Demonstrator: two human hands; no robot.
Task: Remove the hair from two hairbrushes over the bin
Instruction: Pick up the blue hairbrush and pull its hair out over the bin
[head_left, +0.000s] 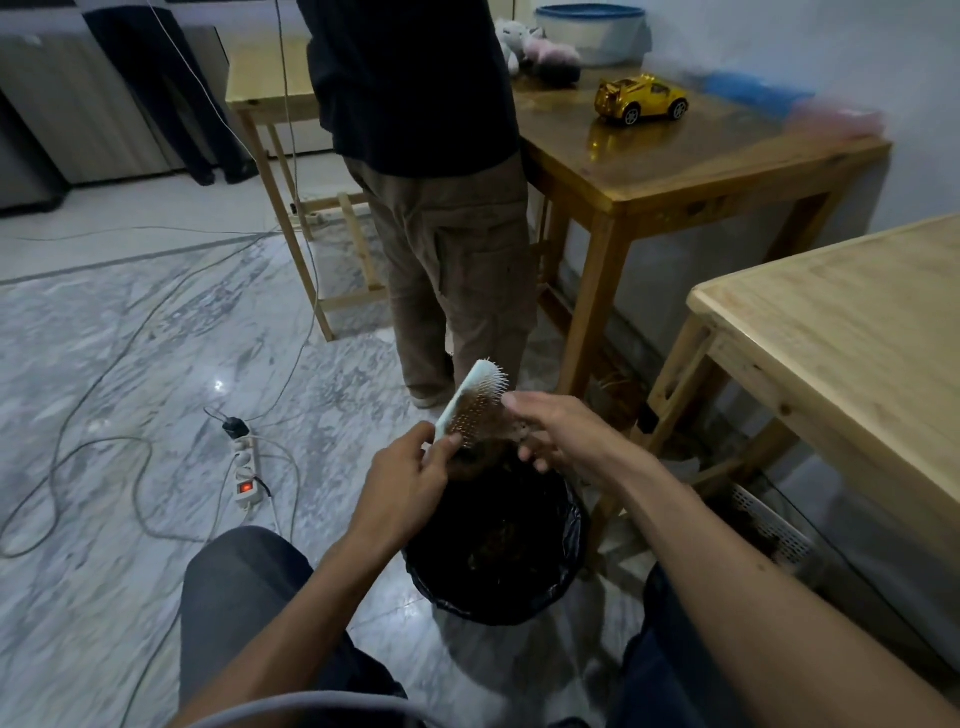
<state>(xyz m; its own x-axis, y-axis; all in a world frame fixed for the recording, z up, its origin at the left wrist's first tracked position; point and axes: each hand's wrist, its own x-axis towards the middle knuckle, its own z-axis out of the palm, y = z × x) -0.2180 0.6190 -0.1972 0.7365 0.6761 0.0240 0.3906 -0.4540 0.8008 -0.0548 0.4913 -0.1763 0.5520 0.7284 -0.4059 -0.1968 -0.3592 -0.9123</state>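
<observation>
A pale hairbrush (475, 397) with light bristles is held tilted above the black-lined bin (563, 571). My left hand (402, 483) grips its lower end. Brown hair (498, 441) is matted in the bristles and hangs down toward the bin. My right hand (558, 431) is at the bristle side, its fingers curled into that clump of hair. More dark hair lies inside the bin. I see no second brush.
A person in brown trousers (447, 249) stands just beyond the bin. Wooden tables stand at the right (841, 332) and behind (675, 161), one carrying a yellow toy car (641, 98). A power strip (247, 470) and cables lie on the marble floor at left.
</observation>
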